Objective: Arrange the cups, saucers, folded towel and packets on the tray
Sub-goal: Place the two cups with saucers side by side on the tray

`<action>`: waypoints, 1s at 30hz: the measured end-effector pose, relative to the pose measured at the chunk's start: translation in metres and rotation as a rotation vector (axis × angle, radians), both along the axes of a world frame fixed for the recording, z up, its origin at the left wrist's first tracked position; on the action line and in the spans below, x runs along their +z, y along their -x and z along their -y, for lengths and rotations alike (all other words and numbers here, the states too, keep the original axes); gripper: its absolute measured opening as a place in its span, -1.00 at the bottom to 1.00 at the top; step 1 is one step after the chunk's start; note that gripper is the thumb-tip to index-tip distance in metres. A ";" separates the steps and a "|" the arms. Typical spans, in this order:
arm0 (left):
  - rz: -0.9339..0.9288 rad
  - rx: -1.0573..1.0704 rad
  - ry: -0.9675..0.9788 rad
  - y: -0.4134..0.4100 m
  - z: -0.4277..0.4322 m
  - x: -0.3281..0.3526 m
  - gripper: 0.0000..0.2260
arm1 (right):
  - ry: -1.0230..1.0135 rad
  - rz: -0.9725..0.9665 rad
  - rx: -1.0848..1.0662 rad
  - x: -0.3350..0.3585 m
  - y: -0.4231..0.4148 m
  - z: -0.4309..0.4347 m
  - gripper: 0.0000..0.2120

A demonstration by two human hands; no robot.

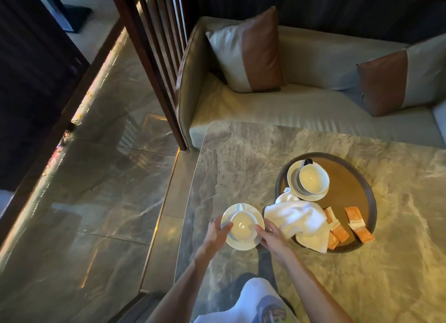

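A white cup (242, 225) sits on a white saucer (251, 211) on the marble table, just left of the round brown tray (350, 178). My left hand (216, 233) grips the saucer's left rim and my right hand (271, 236) grips its right rim. On the tray's far left a second cup (313, 179) stands on its saucer (293, 175). A crumpled white towel (299, 220) lies over the tray's near-left edge. Several orange packets (359, 225) lie on the tray's near side.
The marble table (398, 262) has its left edge close to the cup and saucer. A beige sofa (301, 113) with two cushions stands behind the table. A dark slatted wooden screen (154, 57) rises at the left, beside glossy stone floor.
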State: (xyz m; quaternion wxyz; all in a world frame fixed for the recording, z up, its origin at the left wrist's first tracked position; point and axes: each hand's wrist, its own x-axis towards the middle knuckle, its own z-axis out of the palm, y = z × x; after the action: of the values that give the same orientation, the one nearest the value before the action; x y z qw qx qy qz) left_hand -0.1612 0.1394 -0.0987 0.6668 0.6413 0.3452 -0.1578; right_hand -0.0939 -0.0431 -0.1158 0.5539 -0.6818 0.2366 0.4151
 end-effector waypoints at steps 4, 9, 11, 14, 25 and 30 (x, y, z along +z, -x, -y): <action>-0.033 -0.020 -0.035 -0.003 0.000 0.004 -0.64 | -0.038 -0.015 -0.021 -0.003 0.002 0.004 -0.61; -0.091 0.027 -0.049 -0.006 0.006 0.012 -0.75 | -0.084 -0.029 -0.057 0.002 0.004 0.008 -0.54; -0.053 0.028 -0.067 -0.005 0.013 0.023 -0.67 | -0.105 -0.011 -0.071 0.009 0.006 0.015 -0.54; -0.014 0.041 -0.077 -0.005 0.030 0.043 -0.61 | -0.134 0.023 -0.089 0.017 0.006 0.035 -0.54; 0.029 0.089 -0.054 -0.093 0.181 0.080 -0.58 | -0.099 0.152 -0.073 0.058 -0.085 0.198 -0.51; 0.039 0.067 -0.031 -0.168 0.260 0.071 -0.64 | -0.076 0.155 -0.165 0.054 -0.154 0.276 -0.54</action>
State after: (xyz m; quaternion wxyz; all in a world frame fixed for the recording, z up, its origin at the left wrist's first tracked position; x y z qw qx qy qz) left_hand 0.0066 -0.1210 -0.0276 0.6684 0.6424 0.3560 -0.1175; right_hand 0.0597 -0.3188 -0.0622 0.6281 -0.6687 0.2325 0.3230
